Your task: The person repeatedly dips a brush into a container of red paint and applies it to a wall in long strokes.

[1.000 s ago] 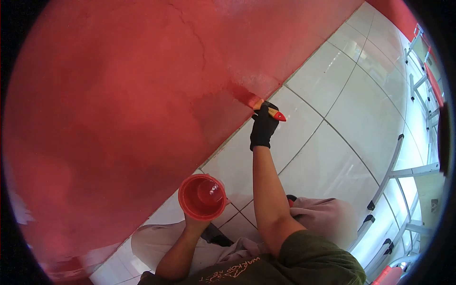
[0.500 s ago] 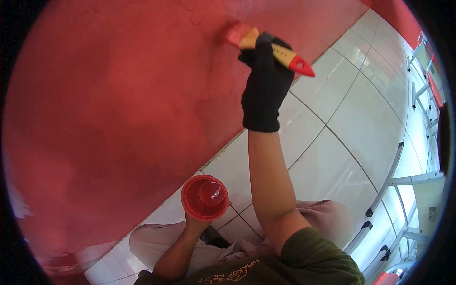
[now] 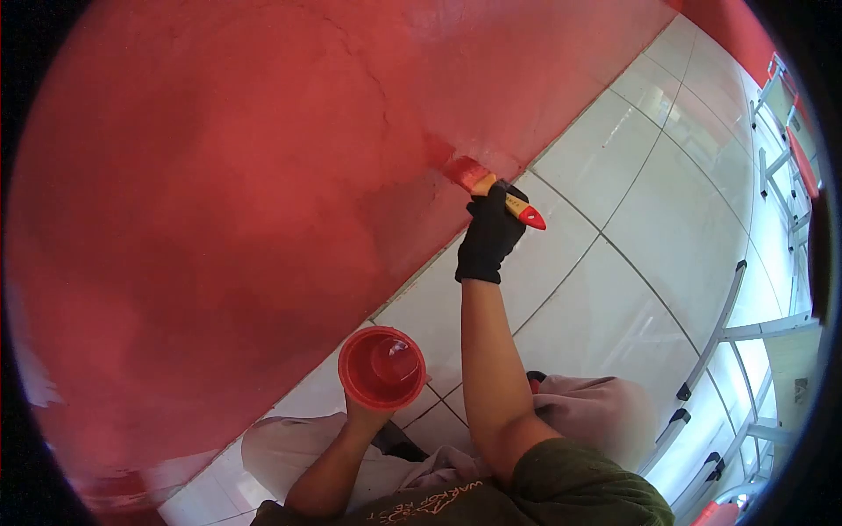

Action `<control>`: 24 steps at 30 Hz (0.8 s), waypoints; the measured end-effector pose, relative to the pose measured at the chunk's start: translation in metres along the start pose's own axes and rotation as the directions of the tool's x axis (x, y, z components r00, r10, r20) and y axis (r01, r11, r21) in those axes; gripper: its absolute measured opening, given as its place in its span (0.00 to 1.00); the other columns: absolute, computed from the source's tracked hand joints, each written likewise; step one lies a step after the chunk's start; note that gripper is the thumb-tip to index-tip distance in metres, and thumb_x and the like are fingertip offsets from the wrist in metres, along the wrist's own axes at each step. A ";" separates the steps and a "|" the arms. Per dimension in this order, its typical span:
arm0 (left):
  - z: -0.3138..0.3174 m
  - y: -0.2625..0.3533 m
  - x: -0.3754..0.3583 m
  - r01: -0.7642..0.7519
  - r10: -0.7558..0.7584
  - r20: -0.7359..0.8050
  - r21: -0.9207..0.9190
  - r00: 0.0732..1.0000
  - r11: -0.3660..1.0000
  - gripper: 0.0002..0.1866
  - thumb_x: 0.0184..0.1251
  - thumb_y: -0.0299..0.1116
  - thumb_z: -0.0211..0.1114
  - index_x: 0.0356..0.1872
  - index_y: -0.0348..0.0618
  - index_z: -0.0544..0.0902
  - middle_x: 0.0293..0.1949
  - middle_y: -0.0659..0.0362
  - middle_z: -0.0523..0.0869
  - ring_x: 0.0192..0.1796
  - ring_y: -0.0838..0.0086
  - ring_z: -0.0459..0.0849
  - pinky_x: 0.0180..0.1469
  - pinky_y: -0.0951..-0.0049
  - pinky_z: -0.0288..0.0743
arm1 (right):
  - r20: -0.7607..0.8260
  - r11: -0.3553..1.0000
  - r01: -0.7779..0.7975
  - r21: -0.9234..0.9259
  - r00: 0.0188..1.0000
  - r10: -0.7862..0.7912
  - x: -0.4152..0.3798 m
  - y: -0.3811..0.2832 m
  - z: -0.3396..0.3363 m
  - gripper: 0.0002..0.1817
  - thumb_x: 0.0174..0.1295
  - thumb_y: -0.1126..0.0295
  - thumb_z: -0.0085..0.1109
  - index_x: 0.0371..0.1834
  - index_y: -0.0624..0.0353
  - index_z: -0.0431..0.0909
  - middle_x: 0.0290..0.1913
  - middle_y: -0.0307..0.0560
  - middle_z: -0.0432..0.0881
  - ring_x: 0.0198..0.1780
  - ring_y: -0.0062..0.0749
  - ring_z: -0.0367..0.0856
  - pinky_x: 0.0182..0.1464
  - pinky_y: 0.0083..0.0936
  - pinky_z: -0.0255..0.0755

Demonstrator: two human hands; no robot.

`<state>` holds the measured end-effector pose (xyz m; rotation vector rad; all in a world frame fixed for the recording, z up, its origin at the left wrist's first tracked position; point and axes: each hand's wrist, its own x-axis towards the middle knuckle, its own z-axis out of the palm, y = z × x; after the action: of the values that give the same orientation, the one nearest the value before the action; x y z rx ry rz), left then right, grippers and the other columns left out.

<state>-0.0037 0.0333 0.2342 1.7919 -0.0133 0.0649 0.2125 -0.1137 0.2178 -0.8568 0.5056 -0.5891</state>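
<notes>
My right hand [image 3: 489,238], in a black knit glove, grips a paintbrush [image 3: 516,207] by its yellow, red-tipped handle. The bristles are coated in red and touch the red wall [image 3: 237,193] low down, close to where it meets the floor. A darker, wet-looking patch shows beside the bristles. Below and to the left, my left hand [image 3: 367,417] holds a red plastic tub [image 3: 354,377] from underneath, and most of its fingers are hidden behind it. Red paint with a shiny surface lies inside the tub.
White floor tiles [image 3: 605,289] run along the wall's base. Metal-framed furniture or ladder legs [image 3: 715,351] stand on the right. My bent legs [image 3: 605,408] are at the bottom. Pale unpainted-looking spots [image 3: 171,469] mark the wall at lower left.
My right hand has moved down and toward me with the paintbrush, whose bristles are now lower on the wall. The tub in my left hand has barely shifted.
</notes>
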 end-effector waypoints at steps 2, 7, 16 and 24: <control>0.002 0.003 0.001 0.040 -0.037 0.028 -0.112 0.999 0.993 0.47 0.37 0.26 0.79 0.62 0.44 0.61 0.60 0.54 0.69 0.61 0.65 0.69 0.59 0.63 0.71 | 0.055 0.998 0.055 0.017 0.997 -0.056 0.000 -0.013 0.010 0.12 0.63 0.66 0.54 0.42 0.64 0.71 0.35 0.47 0.78 0.31 0.28 0.79 0.31 0.21 0.76; -0.005 -0.015 -0.003 0.021 -0.021 0.014 0.004 1.000 1.000 0.46 0.37 0.26 0.79 0.61 0.45 0.62 0.59 0.55 0.69 0.61 0.66 0.69 0.59 0.63 0.71 | 0.249 0.896 0.274 0.349 0.895 -0.371 -0.004 -0.088 0.080 0.11 0.62 0.69 0.55 0.42 0.66 0.71 0.35 0.47 0.78 0.33 0.29 0.79 0.35 0.23 0.77; -0.007 -0.008 0.000 -0.004 0.008 -0.024 0.148 1.000 0.989 0.46 0.37 0.26 0.79 0.61 0.44 0.62 0.59 0.54 0.70 0.60 0.66 0.71 0.59 0.64 0.72 | 0.208 0.908 0.032 0.417 0.969 -0.130 0.016 -0.079 0.066 0.13 0.61 0.67 0.54 0.44 0.66 0.70 0.35 0.51 0.78 0.33 0.33 0.80 0.34 0.28 0.78; -0.005 -0.011 -0.003 -0.002 0.001 0.017 0.052 1.000 0.999 0.46 0.38 0.25 0.79 0.61 0.43 0.61 0.60 0.54 0.69 0.60 0.66 0.70 0.59 0.64 0.72 | 0.308 0.837 0.077 0.541 0.908 -0.283 0.022 -0.118 0.086 0.14 0.64 0.65 0.51 0.43 0.66 0.70 0.38 0.51 0.78 0.38 0.34 0.80 0.40 0.27 0.78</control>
<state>-0.0064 0.0407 0.2243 1.8444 -0.0253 0.0520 0.2502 -0.1421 0.3579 -0.4771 -0.1022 -0.6762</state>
